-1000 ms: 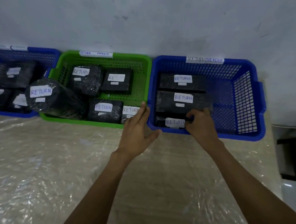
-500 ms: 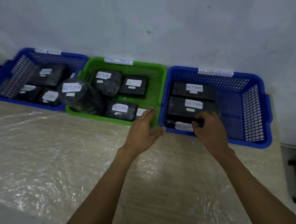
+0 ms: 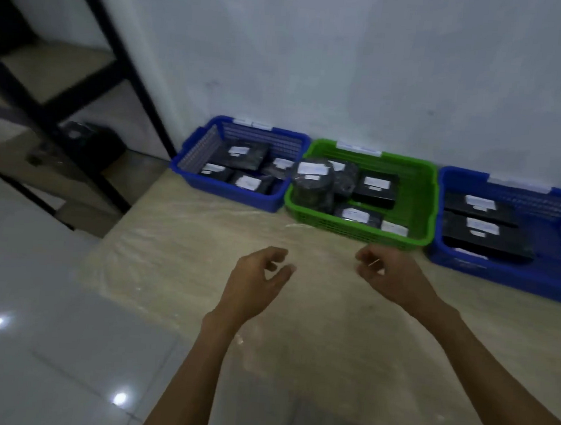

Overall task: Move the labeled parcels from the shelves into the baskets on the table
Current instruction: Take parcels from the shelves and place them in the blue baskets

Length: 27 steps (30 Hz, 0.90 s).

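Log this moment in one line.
left hand: empty, curled loosely | right hand: empty, curled loosely | green basket: parcels | left blue basket: parcels | right blue basket: parcels

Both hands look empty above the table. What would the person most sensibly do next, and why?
Probably reach left toward the black shelf rack for the dark wrapped parcel on its lower shelf. The left hand and right hand both hover empty, fingers loosely curled, above the table, and that parcel is the only one visible that is not yet in a basket.
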Available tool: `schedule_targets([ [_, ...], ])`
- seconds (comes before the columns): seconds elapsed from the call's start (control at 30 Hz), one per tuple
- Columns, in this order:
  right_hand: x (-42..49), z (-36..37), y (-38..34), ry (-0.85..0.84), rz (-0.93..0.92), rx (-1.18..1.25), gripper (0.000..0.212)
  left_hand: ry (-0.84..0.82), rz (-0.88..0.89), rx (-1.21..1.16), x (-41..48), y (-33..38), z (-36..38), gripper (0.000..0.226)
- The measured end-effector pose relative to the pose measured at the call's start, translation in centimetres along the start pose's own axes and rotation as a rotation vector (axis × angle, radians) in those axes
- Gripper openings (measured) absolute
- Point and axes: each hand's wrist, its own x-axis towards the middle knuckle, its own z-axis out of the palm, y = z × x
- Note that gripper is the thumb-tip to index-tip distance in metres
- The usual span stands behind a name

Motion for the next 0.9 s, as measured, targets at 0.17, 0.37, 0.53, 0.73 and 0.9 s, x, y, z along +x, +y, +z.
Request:
schedule_targets([
  [0.17,-2.6,8.8,-11.3,-0.090,-0.066,0.046,0.007,0.066,-0.096,-0.035,-6.2,-8.9,-11.2,0.031],
  [0.37,-2.4,15.2,-22.1,-0.176,-0.111,0.041,0.008,0.090,-0.164,-0.069,-8.5,-15.4,-21.3,0.029],
  [0.53,2.2,20.8,-28.4,-0.234,-0.109,0.047,0.006,0.135,-0.182,-0.084,-6.9,-21.4,-27.9,0.028],
  [0.73,8.2,29.8,-37.3,-0.280,-0.077,0.124,0.005,0.064,-0.237,0.010,-5.7,-29.8,-36.9,0.029],
  [0.9,12.4,37.0,-46.9,-0.336,-0.126,0.150,0.005,0.138,-0.273,0.026,-3.6,-37.1,-46.3,0.029],
])
